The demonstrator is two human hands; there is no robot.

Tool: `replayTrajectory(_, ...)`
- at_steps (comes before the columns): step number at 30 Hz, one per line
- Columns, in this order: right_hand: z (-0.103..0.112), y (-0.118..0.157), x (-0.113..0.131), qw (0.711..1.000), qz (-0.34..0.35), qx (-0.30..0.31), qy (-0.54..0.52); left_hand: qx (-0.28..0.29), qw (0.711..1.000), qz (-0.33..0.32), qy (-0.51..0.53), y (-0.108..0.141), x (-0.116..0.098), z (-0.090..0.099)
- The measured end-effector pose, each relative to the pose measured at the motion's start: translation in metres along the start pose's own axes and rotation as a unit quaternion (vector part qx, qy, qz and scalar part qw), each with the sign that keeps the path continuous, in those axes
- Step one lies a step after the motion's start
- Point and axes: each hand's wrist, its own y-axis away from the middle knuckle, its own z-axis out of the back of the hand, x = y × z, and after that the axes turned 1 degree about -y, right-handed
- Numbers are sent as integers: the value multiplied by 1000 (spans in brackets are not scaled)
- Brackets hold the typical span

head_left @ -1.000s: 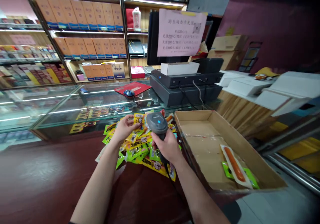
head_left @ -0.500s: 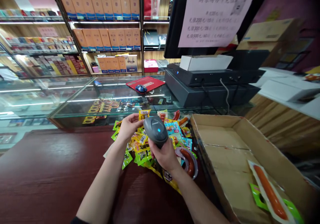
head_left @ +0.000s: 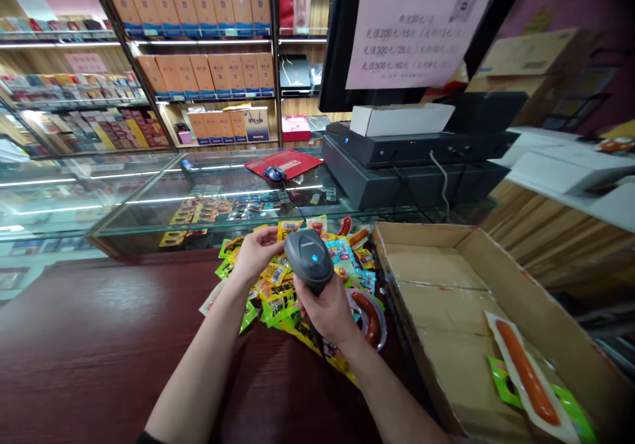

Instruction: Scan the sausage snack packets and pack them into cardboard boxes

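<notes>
My right hand point(head_left: 327, 308) is wrapped round the handle of a dark grey barcode scanner point(head_left: 308, 259), whose blue light is lit. Its head points away from me, toward a yellow snack packet point(head_left: 289, 229) with a barcode on its upper edge. My left hand point(head_left: 258, 253) pinches that packet by its left side; the scanner partly covers the packet's lower part. Beneath both hands lies a pile of yellow, green and blue snack packets point(head_left: 278, 302). A curved sausage in a clear pack point(head_left: 367, 318) lies right of my right wrist.
On the right stands an open cardboard box point(head_left: 436, 308) holding a packed sausage point(head_left: 526, 371) and a green packet. Behind the pile is a glass counter point(head_left: 218, 179) with a mouse point(head_left: 274, 174) on a red mat. A monitor point(head_left: 337, 47) stands over dark till equipment point(head_left: 397, 186).
The view has shifted slightly, so the surroundings sit a little further left. Both hands keep nearly the same pose, with the scanner still facing the yellow packet.
</notes>
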Motion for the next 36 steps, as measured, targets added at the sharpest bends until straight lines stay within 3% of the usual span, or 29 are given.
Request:
replayTrajectory(4,0,1,-1,1000,-12,4,-25,38,999,-23,3,1,-1,-1)
replayTrajectory(10,0,2,-2,999,-31,31,-29,-2,1000,-2,-6,-1,4,2)
replayTrajectory(15,1,2,-1,992,-78,44,-87,-1,1000,4,3,-1,4,1)
replayTrajectory(20,5,-2,0,991,-78,41,-104,11,1000,2,7,1,4,1)
replayTrajectory(24,3,-5,-2,986,-97,10,-138,12,1000,-7,-3,4,-2,3)
replayTrajectory(28,0,-11,-10,972,-131,-67,-181,-6,999,-26,-24,13,-20,3)
replayTrajectory(32,1,-16,-19,956,-161,-127,-208,-10,999,-46,-17,31,-36,-22)
replayTrajectory(36,4,-23,-17,928,-154,-175,-289,98,995,-14,-6,51,-40,-80)
